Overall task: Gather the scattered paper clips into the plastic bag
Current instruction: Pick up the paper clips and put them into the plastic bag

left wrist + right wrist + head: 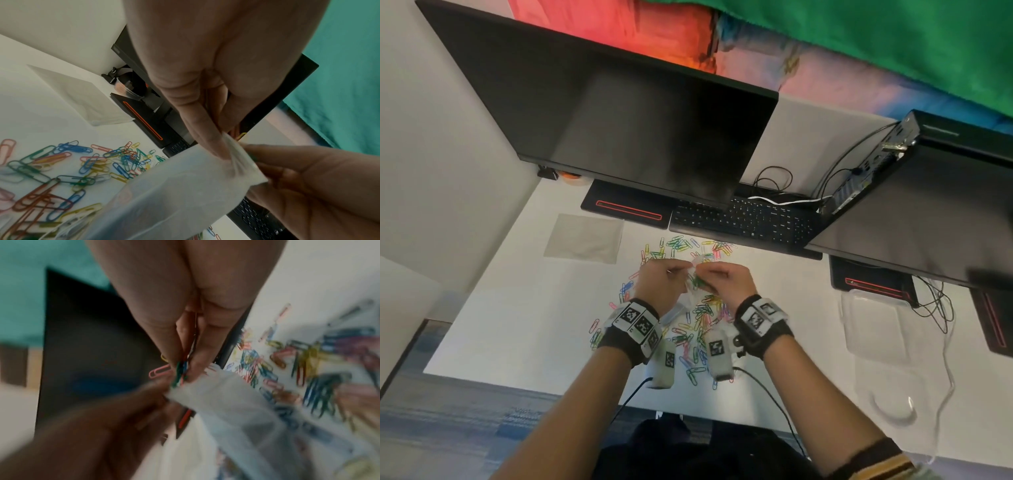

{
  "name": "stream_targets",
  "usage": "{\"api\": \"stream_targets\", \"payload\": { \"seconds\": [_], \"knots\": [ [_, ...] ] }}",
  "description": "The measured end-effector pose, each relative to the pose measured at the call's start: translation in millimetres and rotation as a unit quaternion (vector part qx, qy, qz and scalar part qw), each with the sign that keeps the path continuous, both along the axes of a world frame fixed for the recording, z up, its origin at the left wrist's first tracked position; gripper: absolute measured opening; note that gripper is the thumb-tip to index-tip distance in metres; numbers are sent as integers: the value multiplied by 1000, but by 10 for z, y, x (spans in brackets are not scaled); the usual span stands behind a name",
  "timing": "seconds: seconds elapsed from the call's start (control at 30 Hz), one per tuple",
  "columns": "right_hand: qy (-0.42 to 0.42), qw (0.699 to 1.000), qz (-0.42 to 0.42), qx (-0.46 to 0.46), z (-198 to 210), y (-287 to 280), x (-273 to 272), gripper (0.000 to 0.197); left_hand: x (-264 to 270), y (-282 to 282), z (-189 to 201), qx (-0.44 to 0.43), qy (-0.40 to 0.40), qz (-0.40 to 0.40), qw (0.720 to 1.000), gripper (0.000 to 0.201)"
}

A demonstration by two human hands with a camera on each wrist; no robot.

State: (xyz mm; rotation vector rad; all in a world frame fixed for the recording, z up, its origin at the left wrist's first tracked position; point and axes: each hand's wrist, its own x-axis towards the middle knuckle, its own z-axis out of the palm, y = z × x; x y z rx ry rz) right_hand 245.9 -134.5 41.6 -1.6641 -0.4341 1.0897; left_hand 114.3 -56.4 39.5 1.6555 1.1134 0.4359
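Here, the left hand (pixel 659 282) is pinching the bag (pixel 185 186) mouth; the right hand (pixel 726 279) is pinching clips (pixel 180 373), which may spill if the mouth sags.

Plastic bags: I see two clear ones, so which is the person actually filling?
The plastic bag held up between the left hand and right hand, above the paper clips. The other bag lies flat and untouched on the table, near the monitor's base.
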Motion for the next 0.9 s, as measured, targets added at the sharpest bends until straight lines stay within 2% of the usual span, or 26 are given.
{"api": "stream_targets", "payload": {
  "seconds": [0.03,0.1,0.17,0.47,0.83,0.9],
  "knots": [
    [-93,996,10,-8,-35,26,-73,11,5,-1,-14,7,4,-6,1000,19],
    [-247,968,45,-7,-94,65,-190,6,9,-4,-35,26,15,-15,999,19],
    [-310,949,64,1,-132,96,-257,5,13,2,-44,30,21,-8,999,20],
    [-411,896,162,-52,-80,184,-140,9,-24,50,-68,42,14,-18,999,19],
    [-418,877,231,-55,-52,144,-90,19,8,38,-126,37,1,-11,999,19],
    [-425,876,223,-46,-49,143,-79,18,7,39,-130,37,1,-15,999,20]
  ]
}}
